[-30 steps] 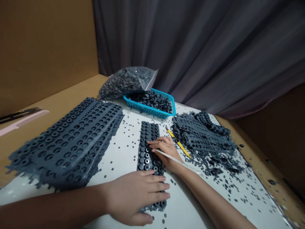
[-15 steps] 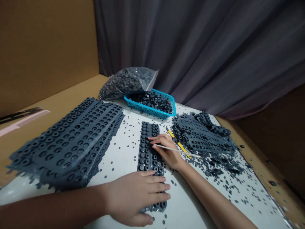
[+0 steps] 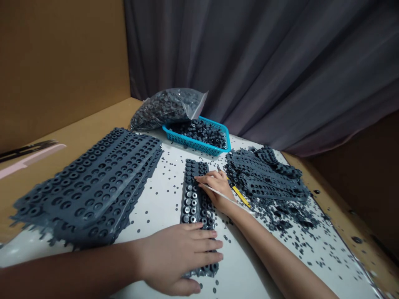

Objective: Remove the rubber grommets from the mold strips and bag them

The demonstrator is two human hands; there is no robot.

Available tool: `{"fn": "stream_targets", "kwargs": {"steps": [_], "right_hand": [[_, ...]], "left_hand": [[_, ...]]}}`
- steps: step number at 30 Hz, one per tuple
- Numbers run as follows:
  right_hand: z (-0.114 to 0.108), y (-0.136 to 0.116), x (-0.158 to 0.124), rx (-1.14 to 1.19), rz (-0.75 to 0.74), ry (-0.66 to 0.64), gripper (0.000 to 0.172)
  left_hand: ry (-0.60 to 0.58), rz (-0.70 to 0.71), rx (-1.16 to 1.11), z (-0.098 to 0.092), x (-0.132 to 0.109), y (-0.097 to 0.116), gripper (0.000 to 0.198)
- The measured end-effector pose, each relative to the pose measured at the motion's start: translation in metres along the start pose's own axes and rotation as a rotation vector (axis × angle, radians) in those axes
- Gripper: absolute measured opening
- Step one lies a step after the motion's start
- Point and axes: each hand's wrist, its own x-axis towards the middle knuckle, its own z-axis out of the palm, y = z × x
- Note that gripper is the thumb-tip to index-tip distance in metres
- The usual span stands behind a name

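A long dark grey perforated rubber strip lies lengthwise on the white tabletop, with shiny round centres showing in its middle part. My left hand rests flat across the strip's near end, fingers slightly apart and holding nothing. My right hand sits at the strip's far right edge, fingertips touching it. That hand grips a thin white stick whose tip points to the strip.
Stacked grey perforated sheets lie left, with a heap of strips right. Small grey discs are scattered around. Behind are a blue plastic basket of grey pieces and a clear bag of them. A yellow strip lies under the right hand's side.
My right hand with the stick has shifted slightly toward the strip's far end. My left hand stays in place on the strip.
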Motion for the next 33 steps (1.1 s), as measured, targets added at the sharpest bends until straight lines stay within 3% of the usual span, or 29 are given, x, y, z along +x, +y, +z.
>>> {"fn": "stream_targets", "kwargs": {"steps": [3,6,11,26,33], "right_hand": [[-0.001,0.004,0.002,-0.017,0.082,0.084,0.013],[-0.005,0.004,0.003,0.131,0.173,0.140,0.013],[-0.003,-0.002,0.000,0.340,0.159,0.025,0.009],[0.000,0.001,0.001,0.386,0.168,0.021,0.012],[0.001,0.008,0.004,0.154,0.058,0.002,0.015]], "left_hand": [[-0.004,-0.002,0.007,0.000,0.000,0.000,0.058],[-0.012,-0.010,0.021,-0.001,0.000,0.001,0.058],[-0.024,-0.018,0.038,-0.001,0.000,0.001,0.057],[0.009,-0.002,0.035,0.001,0.000,0.000,0.057],[-0.009,-0.010,0.024,0.000,0.000,0.000,0.058]]}}
